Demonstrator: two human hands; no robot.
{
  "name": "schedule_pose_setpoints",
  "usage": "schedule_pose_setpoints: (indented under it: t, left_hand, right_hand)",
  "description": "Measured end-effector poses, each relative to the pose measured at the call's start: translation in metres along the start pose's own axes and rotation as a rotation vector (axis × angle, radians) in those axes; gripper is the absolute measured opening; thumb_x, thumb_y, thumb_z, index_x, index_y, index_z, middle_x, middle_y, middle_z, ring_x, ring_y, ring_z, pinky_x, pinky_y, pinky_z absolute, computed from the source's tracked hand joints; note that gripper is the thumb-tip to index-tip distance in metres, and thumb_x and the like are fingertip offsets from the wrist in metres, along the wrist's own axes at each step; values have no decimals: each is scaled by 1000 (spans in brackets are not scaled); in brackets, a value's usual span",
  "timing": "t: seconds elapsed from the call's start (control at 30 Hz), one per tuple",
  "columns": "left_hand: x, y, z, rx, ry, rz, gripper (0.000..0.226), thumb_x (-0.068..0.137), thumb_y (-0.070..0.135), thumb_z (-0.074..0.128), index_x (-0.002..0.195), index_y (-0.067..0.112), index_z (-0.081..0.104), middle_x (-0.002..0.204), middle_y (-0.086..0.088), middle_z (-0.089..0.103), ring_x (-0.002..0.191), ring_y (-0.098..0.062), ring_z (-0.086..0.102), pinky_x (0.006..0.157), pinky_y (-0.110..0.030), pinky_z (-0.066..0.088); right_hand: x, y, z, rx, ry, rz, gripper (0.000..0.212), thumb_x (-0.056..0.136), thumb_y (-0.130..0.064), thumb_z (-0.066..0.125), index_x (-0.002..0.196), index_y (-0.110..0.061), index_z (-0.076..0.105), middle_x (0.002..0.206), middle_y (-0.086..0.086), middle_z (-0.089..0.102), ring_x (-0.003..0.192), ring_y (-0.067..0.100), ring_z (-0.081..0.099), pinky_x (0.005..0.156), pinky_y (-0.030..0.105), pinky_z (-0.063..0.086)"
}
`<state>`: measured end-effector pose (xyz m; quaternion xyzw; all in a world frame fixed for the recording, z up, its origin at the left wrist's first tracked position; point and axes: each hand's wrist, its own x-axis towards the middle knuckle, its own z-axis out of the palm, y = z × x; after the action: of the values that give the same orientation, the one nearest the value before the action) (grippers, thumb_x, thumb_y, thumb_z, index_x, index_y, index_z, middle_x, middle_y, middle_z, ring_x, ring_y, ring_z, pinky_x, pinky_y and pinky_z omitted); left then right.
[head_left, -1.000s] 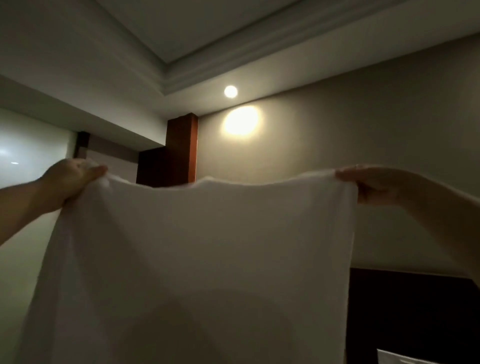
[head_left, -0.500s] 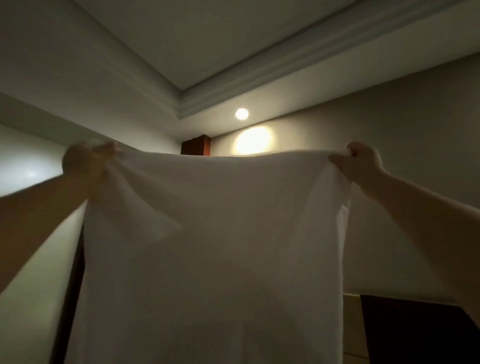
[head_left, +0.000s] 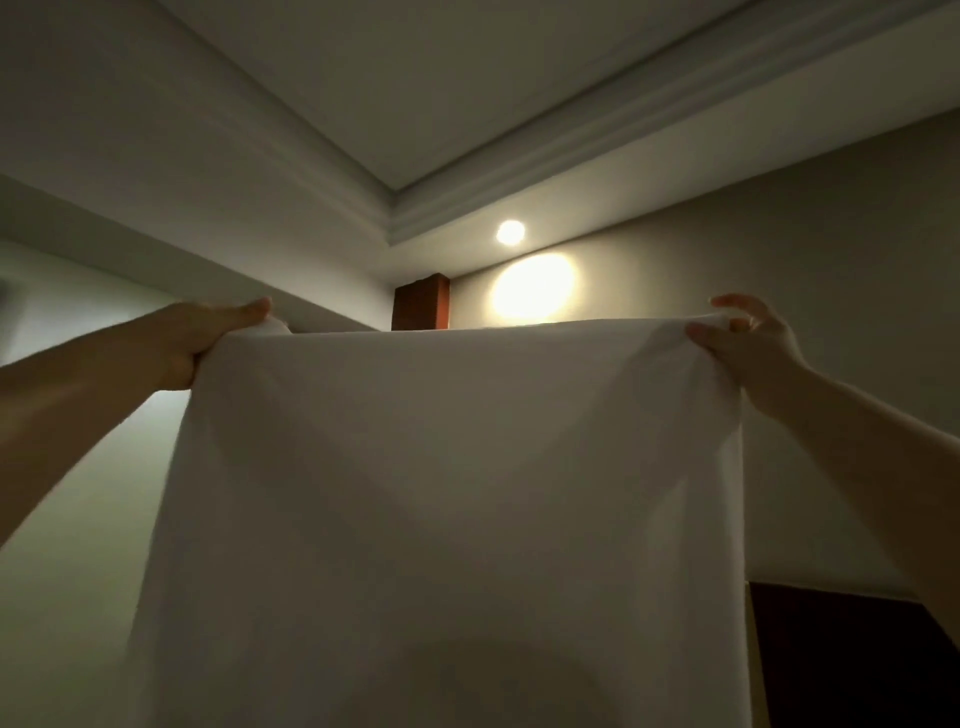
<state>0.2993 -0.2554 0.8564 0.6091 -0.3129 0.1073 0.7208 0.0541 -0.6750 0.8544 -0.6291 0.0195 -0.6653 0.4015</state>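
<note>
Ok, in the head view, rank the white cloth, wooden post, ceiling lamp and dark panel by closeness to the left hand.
1. white cloth: gripped at its top left corner by the left hand.
2. wooden post: to the right, above the cloth's top edge.
3. ceiling lamp: farther right, higher.
4. dark panel: far bottom right.

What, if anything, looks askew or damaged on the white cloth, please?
Nothing stands out: the white cloth hangs with its top edge nearly level, left hand and right hand each holding a corner; no tear or stain shows.
</note>
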Motion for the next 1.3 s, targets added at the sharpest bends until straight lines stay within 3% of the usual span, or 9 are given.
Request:
schedule_pose_setpoints:
  t: [0.1,0.23,0.3,0.4,0.67,0.83,1.07,1.17,1.3]
  left_hand:
    - [-17,-29,-5,-21,-17,-50,22,91,33,56,90,11,59,76,-9,66,65,-19,63,41,-22,52]
    - [-33,-73,-10,33,-39,-19,23,93,33,54,96,10,59,102,-14,56,79,-18,55,69,-31,50]
    - [-40,-89,-10,36,-26,12,21,92,35,54,89,14,58,95,-11,55,78,-17,52,77,-34,45]
    - [-46,-108,-9,64,39,80,17,92,37,56,87,20,59,88,-2,56,85,-18,52,84,-35,44]
    - [-79,-176,11,251,114,135,17,95,30,52,98,14,54,101,-5,54,93,-21,50,81,-31,41]
    - [-89,-215,-12,433,229,171,14,95,26,54,93,12,52,95,-8,54,88,-20,48,75,-26,36]
    - [-113,-231,-66,-20,-193,-288,26,95,12,46,91,25,68,82,8,69,66,-2,63,59,-15,54]
    - [-134,-254,-84,-64,-148,-344,45,94,-1,42,85,28,75,84,6,69,65,-3,65,61,-16,55]
    - [-114,-244,-67,-37,120,-238,29,93,-5,45,87,18,61,84,-3,60,55,-1,63,56,-16,54]
  right_hand:
    - [-29,22,3,-6,27,63,42,82,-7,70,121,-11,58,78,-6,51,64,4,46,44,3,39]
    - [-57,57,-1,-190,-7,83,36,82,-12,71,117,-10,60,92,5,60,79,16,54,58,13,46]
    - [-71,73,-4,-274,-25,98,33,84,-15,70,115,-9,60,102,10,59,90,21,53,72,25,45]
    - [-93,93,-11,-257,-16,150,34,85,-15,68,117,-7,59,104,12,57,91,21,52,63,19,45]
    - [-170,135,-10,-488,-31,198,20,91,-11,57,110,-9,58,104,12,59,100,30,54,81,33,42]
    - [-202,147,-9,-537,34,161,15,93,-14,53,107,-9,56,98,9,57,88,22,49,73,23,32]
    - [-225,159,4,-552,-88,216,31,94,-18,53,125,-12,48,105,7,54,97,24,52,78,25,35]
    - [-243,173,7,-445,-131,307,34,94,-22,56,126,-13,48,115,9,54,103,22,52,80,27,39]
    - [-217,175,30,-270,-113,336,38,90,-24,63,125,-13,50,111,6,55,98,18,52,80,24,46]
